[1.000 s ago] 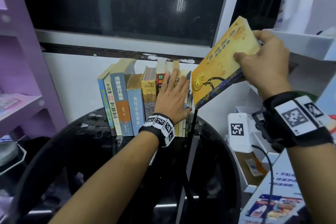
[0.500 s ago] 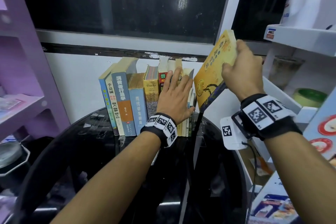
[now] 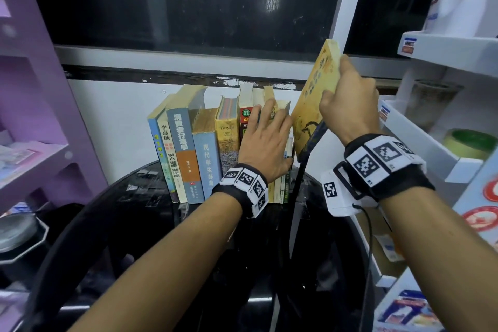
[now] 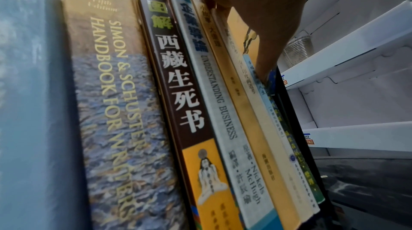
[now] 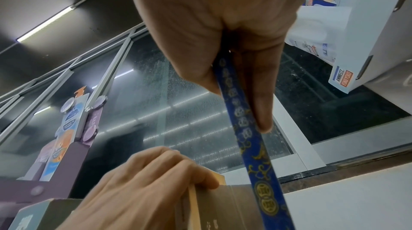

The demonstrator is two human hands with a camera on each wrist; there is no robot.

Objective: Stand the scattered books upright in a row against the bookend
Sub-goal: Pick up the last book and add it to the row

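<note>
Fingers of the right hand [image 3: 347,105]: curled over the top edge of the yellow book [image 3: 310,105], thumb on the front cover, fingers on the back; in the right wrist view the thumb and a finger [image 5: 260,103] clamp either side of its spine.

Yellow book: paperback; yellow cover with darker ornament and a black curling motif low down; narrow blue spine [image 5: 249,128] printed with gold coin-like roundels; pale page block. Held in the air, tilted with its top leaning right, lower corner just beside the right end of the row, above the black bookend [image 3: 296,183].

Fingers of the left hand [image 3: 265,143]: straight and spread, palm flat against the spines at the right end of the row; fingertips reach the tops of the books. The left wrist view shows the thumb [image 4: 265,54] pressing the outermost thin spines.

Row of books [image 3: 194,148]: upright, spines outward, on a round black glass table [image 3: 134,224] against a white wall. Left to right: thin blue volume, cream volume, tall grey-blue with orange panel, pale blue volume, the Simon & Schuster Handbook for Writers [image 4: 107,92], a dark brown and orange volume [image 4: 178,92], Understanding Business [image 4: 225,119], then several thin spines, the last green.

Surroundings: purple shelf unit [image 3: 40,116] left; white shelves [image 3: 442,46] right; dark window [image 3: 188,3] behind.
</note>
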